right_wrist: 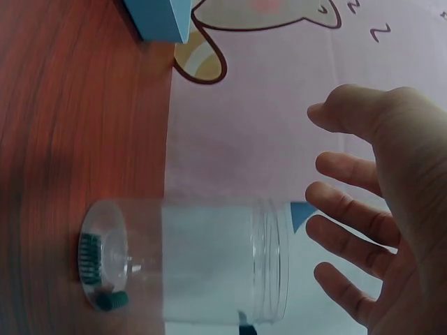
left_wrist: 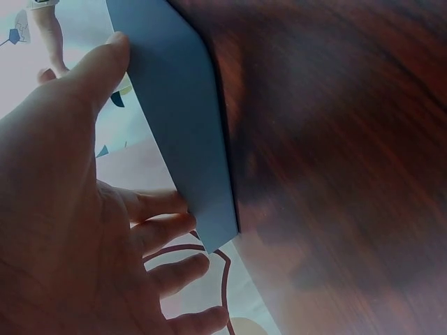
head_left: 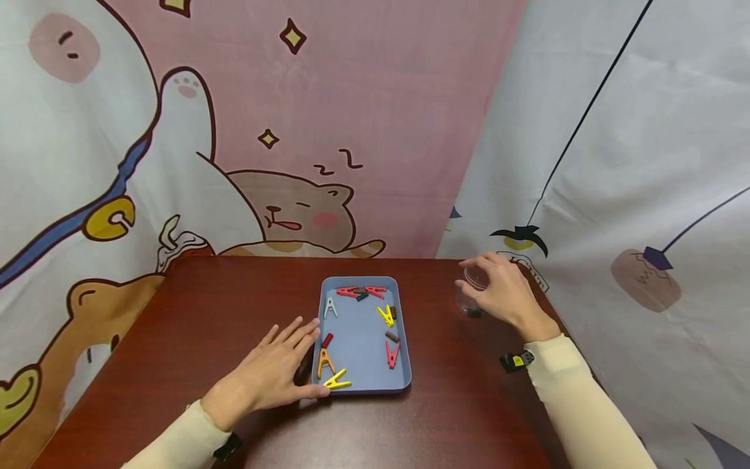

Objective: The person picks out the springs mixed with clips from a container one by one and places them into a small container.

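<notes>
Holding seven clips (head_left: 392, 358), one tray (head_left: 359, 342) touches the spread left hand (head_left: 275, 368), the right hand (head_left: 500, 290) loosely spread above one jar (right_wrist: 202, 262)

Cartoon fabric (head_left: 398, 130) (partly pink) backs the table (head_left: 457, 404).

Head view from above the table (head_left: 445, 423), facing forward and down, sideways left-wrist view close to the tray (left_wrist: 181, 125), sideways right-wrist view near the jar (right_wrist: 209, 262), head sharing both
</notes>
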### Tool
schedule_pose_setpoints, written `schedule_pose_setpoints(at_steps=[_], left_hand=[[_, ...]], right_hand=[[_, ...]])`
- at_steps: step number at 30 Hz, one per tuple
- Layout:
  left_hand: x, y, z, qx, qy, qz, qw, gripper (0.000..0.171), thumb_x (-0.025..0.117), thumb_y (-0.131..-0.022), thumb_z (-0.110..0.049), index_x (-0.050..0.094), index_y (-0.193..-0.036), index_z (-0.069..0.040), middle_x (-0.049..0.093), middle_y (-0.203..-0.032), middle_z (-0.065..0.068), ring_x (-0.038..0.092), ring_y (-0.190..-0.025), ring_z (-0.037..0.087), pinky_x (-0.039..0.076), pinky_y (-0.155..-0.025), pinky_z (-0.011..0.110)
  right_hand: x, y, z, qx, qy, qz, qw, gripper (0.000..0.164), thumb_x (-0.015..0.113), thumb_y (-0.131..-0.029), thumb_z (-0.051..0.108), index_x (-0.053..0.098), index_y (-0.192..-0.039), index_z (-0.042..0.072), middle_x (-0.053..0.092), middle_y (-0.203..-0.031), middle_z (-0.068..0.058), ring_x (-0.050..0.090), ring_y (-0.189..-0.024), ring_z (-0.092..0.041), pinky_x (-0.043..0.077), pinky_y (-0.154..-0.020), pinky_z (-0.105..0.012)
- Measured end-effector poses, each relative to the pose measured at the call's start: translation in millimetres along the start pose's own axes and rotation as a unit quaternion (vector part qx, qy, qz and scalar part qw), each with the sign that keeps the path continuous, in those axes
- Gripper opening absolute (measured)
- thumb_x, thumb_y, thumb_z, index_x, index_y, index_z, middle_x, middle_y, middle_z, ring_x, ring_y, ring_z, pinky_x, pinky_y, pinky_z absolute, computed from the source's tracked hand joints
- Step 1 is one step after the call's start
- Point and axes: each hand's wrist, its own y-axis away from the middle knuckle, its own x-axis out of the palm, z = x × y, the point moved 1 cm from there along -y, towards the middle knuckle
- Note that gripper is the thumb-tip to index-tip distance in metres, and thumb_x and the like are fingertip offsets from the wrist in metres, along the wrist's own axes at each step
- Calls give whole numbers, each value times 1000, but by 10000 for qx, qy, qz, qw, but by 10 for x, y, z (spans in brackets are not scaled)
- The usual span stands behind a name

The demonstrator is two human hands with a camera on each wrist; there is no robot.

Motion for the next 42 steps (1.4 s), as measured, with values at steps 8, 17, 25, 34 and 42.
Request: schedule_pose_setpoints(at_steps=[8, 17, 25, 34, 42], left_hand=[[24, 0, -5, 16, 1, -38, 10000, 119, 73, -96, -88, 48, -177, -4, 39, -191, 11, 33, -179, 46, 31, -139, 80], [12, -1, -6, 4, 12, -15, 10000, 120, 72, -96, -90, 48, -177, -4, 38, -191, 11, 33, -179, 46, 31, -139, 80], [-5, -18, -4, 20, -24, 4, 10000, 120, 71, -97, -90, 47, -177, -4, 38, -191, 11, 34, -179, 46, 31, -139, 80], [-17, -25, -13, 48, -22, 6, 10000, 120, 72, -96, -90, 48, -177, -4, 39, -191, 12, 34, -179, 46, 31, -139, 80], [1, -24, 1, 42, -79, -48, 9999, 119, 72, -97, -89, 48, -177, -4, 40, -191, 12, 35, -178, 46, 31, -139, 80]], right_hand=[[92, -19, 189, -263, 102, 148, 9995, 35, 92, -100, 35, 86, -131, 19, 79, -123, -10, 67, -103, -30, 58, -84, -53], [194, -65, 396, -664, 182, 467, 9965, 40, 93, -98, 37, 86, -131, 16, 82, -134, -9, 74, -132, -39, 57, -115, -70], [298, -102, 602, -822, 218, 765, 9934, 39, 93, -97, 41, 87, -129, 19, 82, -130, -6, 73, -132, -35, 58, -109, -63], [453, -179, 858, -1169, 266, 996, 9878, 39, 94, -97, 41, 89, -127, 17, 83, -128, -5, 74, -126, -33, 61, -103, -59], [568, -251, 1062, -1401, 294, 1176, 9827, 38, 96, -95, 43, 89, -124, 20, 83, -125, -3, 75, -123, -29, 63, -102, -54]])
